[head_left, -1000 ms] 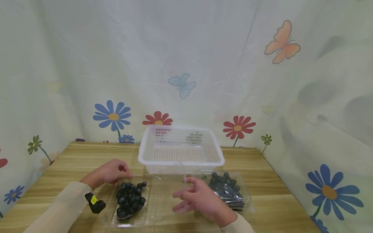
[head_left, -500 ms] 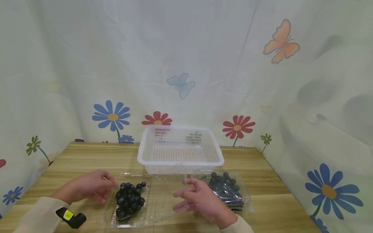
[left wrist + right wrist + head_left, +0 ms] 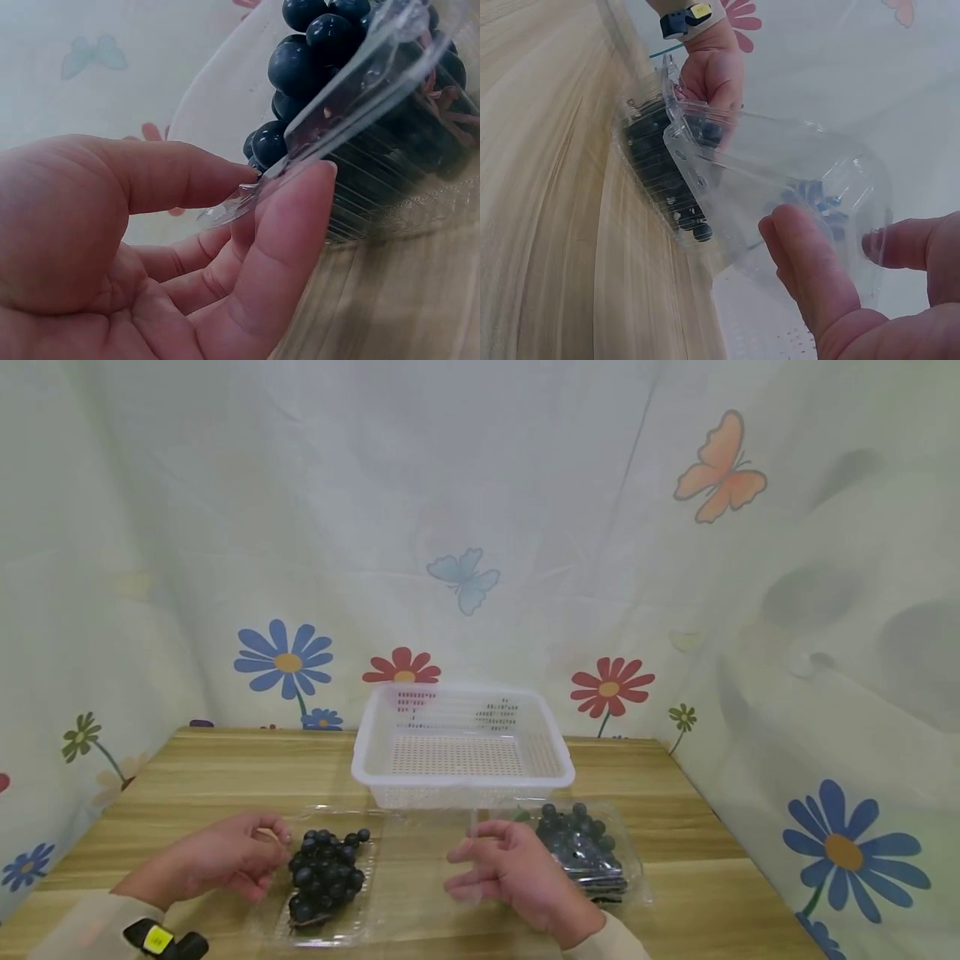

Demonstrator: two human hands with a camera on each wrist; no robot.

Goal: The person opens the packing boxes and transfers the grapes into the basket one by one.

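Observation:
A bunch of dark grapes (image 3: pixel 326 877) lies in the base of a clear plastic clamshell box (image 3: pixel 352 937), whose transparent lid (image 3: pixel 780 154) is raised on the right side. At the base's left side, my left hand (image 3: pixel 225 858) pinches the rim (image 3: pixel 232 208) between thumb and forefinger, as the left wrist view shows. My right hand (image 3: pixel 521 870) holds the lid, with the fingers on one face and the thumb (image 3: pixel 900 244) at the other side. The lid's exact outline is hard to see in the head view.
Behind the hands stands a white perforated plastic basket (image 3: pixel 463 781). A second clear box (image 3: pixel 636 868) with dark grapes sits right of my right hand. Everything rests on a wood-grain table (image 3: pixel 247 768), with a flowered curtain (image 3: pixel 480 485) behind it.
My left hand has moved from the box's far left corner toward me, along its left side, and now pinches the rim there. The grapes and base have shifted slightly left. The right hand stays nearly still.

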